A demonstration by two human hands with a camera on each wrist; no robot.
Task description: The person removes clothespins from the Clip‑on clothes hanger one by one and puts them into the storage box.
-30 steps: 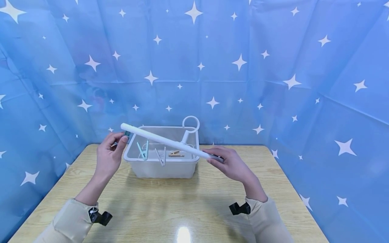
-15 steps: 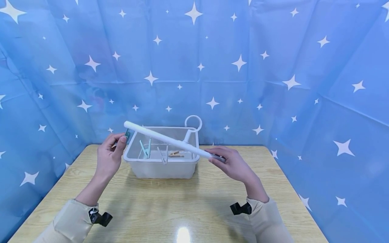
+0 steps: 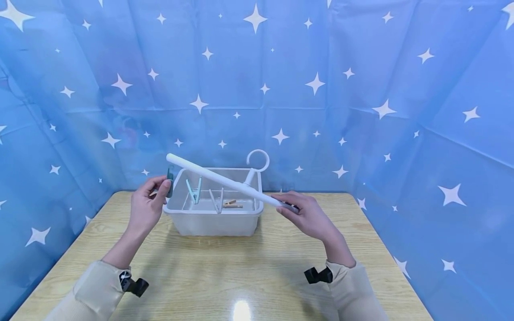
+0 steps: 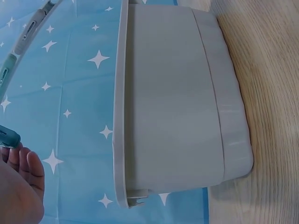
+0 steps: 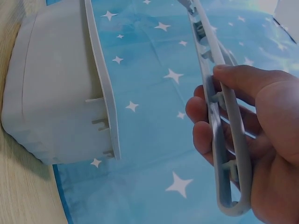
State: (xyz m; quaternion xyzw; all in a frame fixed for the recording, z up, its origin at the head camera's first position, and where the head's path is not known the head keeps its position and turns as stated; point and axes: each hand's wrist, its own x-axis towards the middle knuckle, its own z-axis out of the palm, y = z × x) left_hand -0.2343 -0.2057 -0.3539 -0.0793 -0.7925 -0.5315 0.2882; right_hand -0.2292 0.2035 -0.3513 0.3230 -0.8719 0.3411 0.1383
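My right hand (image 3: 307, 214) grips the right end of a white clip hanger (image 3: 217, 178); in the right wrist view its long looped frame (image 5: 238, 135) runs between thumb and fingers. The hanger tilts over the bin, left end higher, its round hook (image 3: 267, 160) pointing up. A mint clip (image 3: 194, 191) and a grey clip (image 3: 217, 200) show below the bar, spread in V shapes. My left hand (image 3: 146, 203) pinches a dark teal clip (image 3: 170, 183) just under the bar's left end. In the left wrist view this teal clip (image 4: 8, 136) is apart from the hanger (image 4: 23, 37).
A pale grey plastic bin (image 3: 217, 223) stands at the back of the wooden table (image 3: 192, 276), beneath the hanger. Inside it lies a wooden clothespin (image 3: 233, 205). A blue curtain (image 3: 225, 80) with white stars surrounds the table's back and sides.
The hanger has risen slightly and shifted right, its mint and grey clips moving with it. The teal clip in my left hand, earlier overlapping the bar's left end, now sits below it.
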